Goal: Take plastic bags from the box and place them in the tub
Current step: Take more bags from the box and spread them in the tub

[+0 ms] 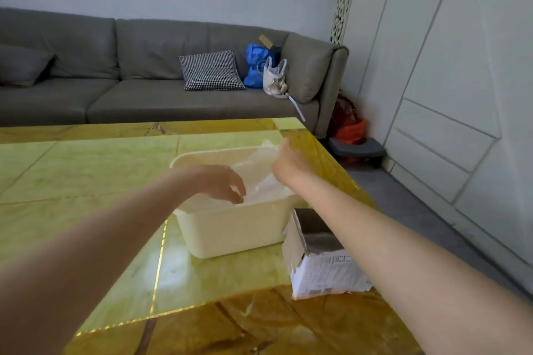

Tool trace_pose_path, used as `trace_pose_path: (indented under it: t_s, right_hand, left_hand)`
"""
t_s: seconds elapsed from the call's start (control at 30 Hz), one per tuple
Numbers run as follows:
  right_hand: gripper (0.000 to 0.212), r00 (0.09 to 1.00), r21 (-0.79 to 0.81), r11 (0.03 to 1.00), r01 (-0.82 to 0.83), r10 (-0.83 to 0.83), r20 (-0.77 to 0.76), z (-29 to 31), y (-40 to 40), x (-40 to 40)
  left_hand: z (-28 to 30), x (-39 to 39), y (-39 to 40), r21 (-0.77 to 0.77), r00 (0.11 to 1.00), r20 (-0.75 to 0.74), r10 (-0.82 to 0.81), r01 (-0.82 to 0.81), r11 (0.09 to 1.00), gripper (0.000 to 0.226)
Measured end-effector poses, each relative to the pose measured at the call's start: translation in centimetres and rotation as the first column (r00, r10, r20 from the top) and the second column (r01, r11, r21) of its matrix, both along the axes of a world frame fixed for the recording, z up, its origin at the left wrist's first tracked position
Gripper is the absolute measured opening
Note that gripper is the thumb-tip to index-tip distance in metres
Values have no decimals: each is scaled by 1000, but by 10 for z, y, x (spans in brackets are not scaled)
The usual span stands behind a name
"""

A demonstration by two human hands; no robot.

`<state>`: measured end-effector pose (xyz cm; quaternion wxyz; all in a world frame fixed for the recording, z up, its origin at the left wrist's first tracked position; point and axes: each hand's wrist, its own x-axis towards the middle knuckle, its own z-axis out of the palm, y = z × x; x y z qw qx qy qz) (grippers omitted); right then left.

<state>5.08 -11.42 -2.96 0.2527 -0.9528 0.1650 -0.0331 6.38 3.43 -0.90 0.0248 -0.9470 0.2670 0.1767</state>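
Both hands, left (222, 181) and right (284, 160), seemingly pinch bags (259, 179) over tub (230, 228) on green table (86, 170)

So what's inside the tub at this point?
Clear plastic bags fill the tub; the left hand reaches in and the right hand holds them. The tub's bottom is covered.

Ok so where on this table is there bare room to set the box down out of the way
The table is bare left of the tub, and also in front of it, between the tub and the near edge. The right side is crowded: the box sits against the tub's right corner near the table edge, and both hands, left hand and right hand, are over the tub.
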Motion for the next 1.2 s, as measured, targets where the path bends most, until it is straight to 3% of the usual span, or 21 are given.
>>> trace_pose_path:
  t_s: [0.07,0.13,0.2,0.27,0.33,0.4,0.47,0.63,0.77,0.87,0.97,1.1,1.2]
  right_hand:
    - [70,997,-65,997,-32,28,-69,3,-2,1]
    - [65,993,-240,964,-111,97,-68,14,-2,0]
    - [54,968,-483,855,-188,244,55,25,0,-4]
    - [42,889,-554,755,-351,455,58,27,5,-6]
    - [34,815,-408,708,-576,536,-220,20,11,-5]
    - [33,693,-298,683,-667,421,-585,9,12,4]
    - [30,648,-300,687,-662,323,-690,0,8,15]
    - [36,698,-315,740,-594,279,-660,-11,-2,23]
    - [40,735,-298,768,-567,309,-604,-5,-6,13]
    - [41,783,-277,787,-552,373,-498,11,-5,-2]
    - [41,843,-259,815,-519,436,-316,32,-9,-19]
    - [22,883,101,903,-419,430,-185,66,-26,-47]
    - [13,875,170,896,-410,439,-205,82,-44,-72]
  left_hand:
    - [-2,-2,-7,99,999,-42,1,3,995,40]
    - [-2,-1,-13,144,997,-75,-5,16,989,40]
    - [-4,2,-14,180,994,-112,-10,30,983,40]
    - [-8,6,-14,195,992,-127,-9,34,980,41]
    - [-13,9,-14,173,991,-133,14,10,985,41]
    - [-16,12,-14,177,992,-122,13,8,984,40]
    - [-19,14,-12,191,993,-119,16,7,982,40]
    - [-20,21,0,182,991,-125,57,-34,983,32]
    - [-14,18,4,223,997,59,52,-64,973,36]
    - [0,11,7,-23,980,168,108,-106,994,28]
    - [16,-9,-2,-305,960,254,116,-34,952,25]
    - [28,-46,-34,-470,943,330,54,114,875,25]
    - [27,-69,-49,-484,950,310,-26,181,856,25]
